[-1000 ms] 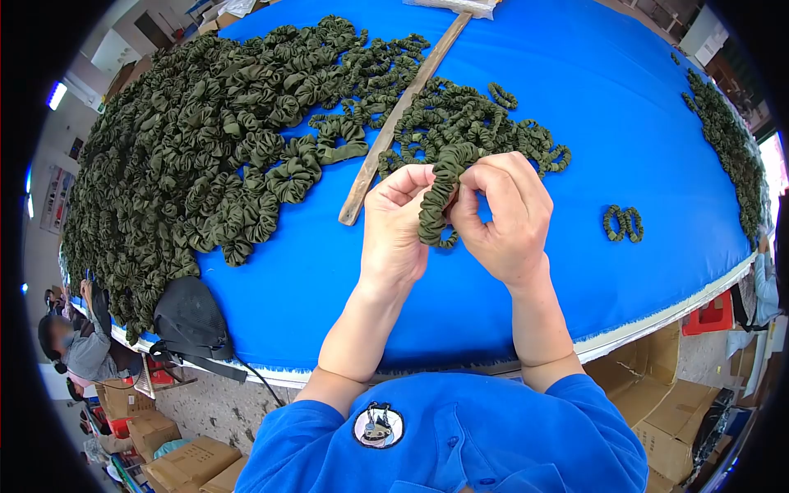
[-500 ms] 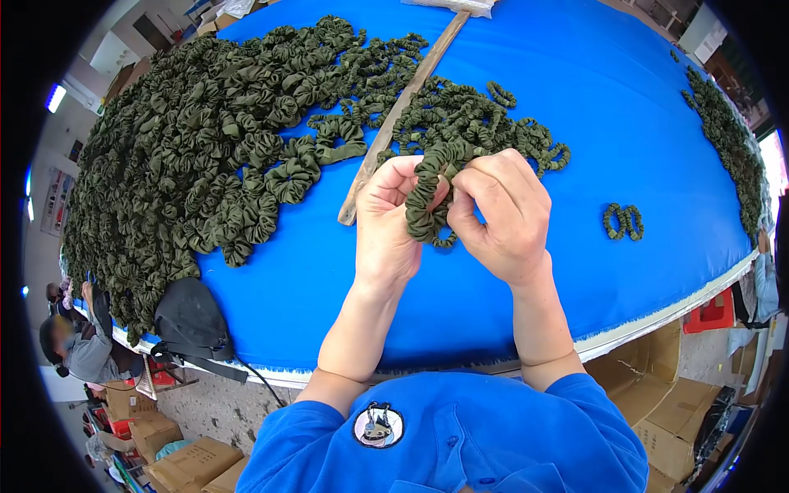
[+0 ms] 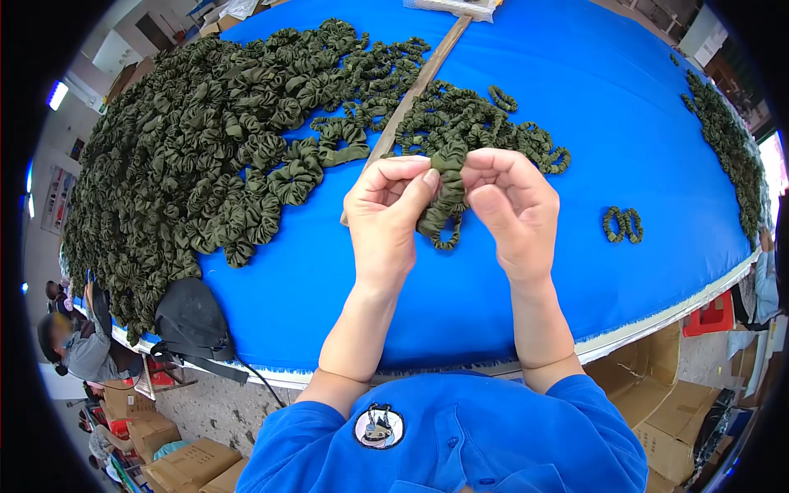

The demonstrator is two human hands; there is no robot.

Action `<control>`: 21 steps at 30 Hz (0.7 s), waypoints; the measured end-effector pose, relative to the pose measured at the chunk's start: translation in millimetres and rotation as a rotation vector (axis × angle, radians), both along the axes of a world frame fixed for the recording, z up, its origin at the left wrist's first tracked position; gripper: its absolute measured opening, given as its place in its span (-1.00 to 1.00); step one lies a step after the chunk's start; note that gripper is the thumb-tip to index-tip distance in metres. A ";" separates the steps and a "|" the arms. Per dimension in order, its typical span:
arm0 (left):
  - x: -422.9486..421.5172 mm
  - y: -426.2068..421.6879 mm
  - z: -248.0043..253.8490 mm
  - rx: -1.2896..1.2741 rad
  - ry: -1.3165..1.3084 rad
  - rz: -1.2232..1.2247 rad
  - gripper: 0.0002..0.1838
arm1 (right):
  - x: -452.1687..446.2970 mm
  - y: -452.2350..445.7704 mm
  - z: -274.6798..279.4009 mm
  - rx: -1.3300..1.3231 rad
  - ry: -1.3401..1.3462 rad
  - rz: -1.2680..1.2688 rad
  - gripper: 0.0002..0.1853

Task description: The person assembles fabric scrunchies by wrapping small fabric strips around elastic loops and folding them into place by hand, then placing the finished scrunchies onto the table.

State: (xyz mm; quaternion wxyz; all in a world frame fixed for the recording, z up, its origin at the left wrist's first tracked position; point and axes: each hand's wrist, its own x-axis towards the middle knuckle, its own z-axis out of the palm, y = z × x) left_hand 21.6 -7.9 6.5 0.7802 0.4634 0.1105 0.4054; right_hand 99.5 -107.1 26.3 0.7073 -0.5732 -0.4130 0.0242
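A dark green gathered scrunchie (image 3: 449, 187) is held up in front of me, pinched between the thumb and fingers of my left hand (image 3: 385, 215). My right hand (image 3: 519, 215) is at its right side, thumb and fingers apart, fingertips close to the cloth; whether they touch it I cannot tell. Below the held scrunchie shows the loop of a thinner one (image 3: 446, 241). Just beyond my hands lies a small heap of narrow green scrunchies (image 3: 485, 123). Two more scrunchies (image 3: 622, 223) lie side by side on the right.
A large pile of fuller scrunchies (image 3: 197, 140) covers the left of the blue-covered table (image 3: 625, 123). A wooden strip (image 3: 427, 70) runs between the piles. A black bag (image 3: 193, 319) lies at the near left edge, a seated person (image 3: 86, 353) beyond it. Cardboard boxes (image 3: 678, 419) stand at the lower right.
My right thumb and fingers have parted from their pinch on the scrunchie. The scrunchie has turned to a narrower, more edge-on view, and my left thumb now presses on its front.
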 end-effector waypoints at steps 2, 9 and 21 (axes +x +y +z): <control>-0.4 -2.3 3.1 0.194 0.029 0.105 -0.89 | -2.8 0.3 0.6 0.003 0.231 0.071 -0.77; -7.5 0.8 15.7 -0.022 0.014 -0.094 -0.88 | 1.6 -3.6 5.8 0.068 0.396 0.141 -0.70; -6.0 5.4 9.8 -0.270 -0.026 -0.380 -0.87 | 1.4 -1.8 5.2 0.109 0.349 0.179 -0.72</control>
